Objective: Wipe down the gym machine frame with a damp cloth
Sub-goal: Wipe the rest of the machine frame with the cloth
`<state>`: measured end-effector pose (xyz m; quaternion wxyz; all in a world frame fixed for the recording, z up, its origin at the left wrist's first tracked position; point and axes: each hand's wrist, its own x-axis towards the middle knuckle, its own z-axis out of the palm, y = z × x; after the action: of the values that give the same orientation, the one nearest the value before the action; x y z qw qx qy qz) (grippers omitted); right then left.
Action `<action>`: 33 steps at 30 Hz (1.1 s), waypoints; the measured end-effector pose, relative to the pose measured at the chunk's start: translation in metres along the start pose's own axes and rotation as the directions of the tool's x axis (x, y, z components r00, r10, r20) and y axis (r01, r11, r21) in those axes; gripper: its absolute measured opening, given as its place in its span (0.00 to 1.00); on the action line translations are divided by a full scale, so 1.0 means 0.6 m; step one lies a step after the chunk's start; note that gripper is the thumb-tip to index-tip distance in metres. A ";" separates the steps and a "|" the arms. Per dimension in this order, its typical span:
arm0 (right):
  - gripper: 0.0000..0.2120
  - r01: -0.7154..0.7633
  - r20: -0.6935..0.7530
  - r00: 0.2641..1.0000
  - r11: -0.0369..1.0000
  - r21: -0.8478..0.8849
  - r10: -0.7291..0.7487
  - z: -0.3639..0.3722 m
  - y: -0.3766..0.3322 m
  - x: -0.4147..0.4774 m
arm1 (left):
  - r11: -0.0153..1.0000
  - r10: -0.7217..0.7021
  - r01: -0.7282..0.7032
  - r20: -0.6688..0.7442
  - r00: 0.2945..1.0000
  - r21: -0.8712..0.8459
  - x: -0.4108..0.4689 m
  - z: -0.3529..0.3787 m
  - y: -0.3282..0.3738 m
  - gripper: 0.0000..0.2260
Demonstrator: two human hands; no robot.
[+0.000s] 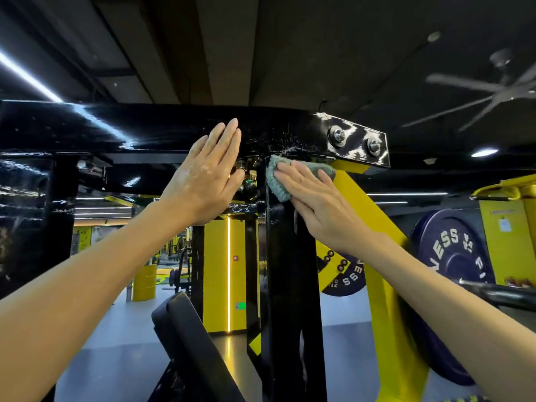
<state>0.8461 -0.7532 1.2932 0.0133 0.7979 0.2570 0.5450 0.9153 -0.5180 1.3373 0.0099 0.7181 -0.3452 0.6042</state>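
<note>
A glossy black machine frame fills the view: a horizontal top beam (150,126) and a vertical post (290,285) below it. My right hand (316,201) presses a grey-green cloth (277,181) flat against the top of the post, just under the beam. Fingers are extended over the cloth. My left hand (207,175) rests flat on the beam's face left of the post, fingers straight and together, holding nothing. Small water droplets speckle the beam above the cloth.
A bolted black plate (358,140) caps the beam's right end. A yellow diagonal arm (377,256) runs down to the right, beside dark blue weight plates (452,250). A black padded seat back (191,343) sits low centre. A ceiling fan (501,85) hangs top right.
</note>
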 end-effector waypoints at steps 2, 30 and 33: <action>0.23 -0.004 -0.053 0.999 0.998 -0.055 0.002 -0.005 0.004 0.029 | 0.999 0.046 -0.046 0.004 0.999 -0.016 0.002 0.002 0.004 0.31; 0.24 -0.041 -0.217 0.975 0.999 0.023 0.045 0.061 -0.025 -0.036 | 0.997 0.065 -0.068 -0.085 0.994 -0.036 -0.002 0.030 0.034 0.29; 0.24 -0.030 -0.187 0.981 0.995 0.095 0.048 0.089 -0.050 -0.106 | 0.998 0.052 -0.055 -0.074 0.996 -0.033 -0.003 0.030 0.041 0.31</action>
<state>0.8639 -0.7404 1.2078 -0.0587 0.7471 0.2663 0.6061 0.9180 -0.5438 1.3208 0.0190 0.6855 -0.3744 0.6241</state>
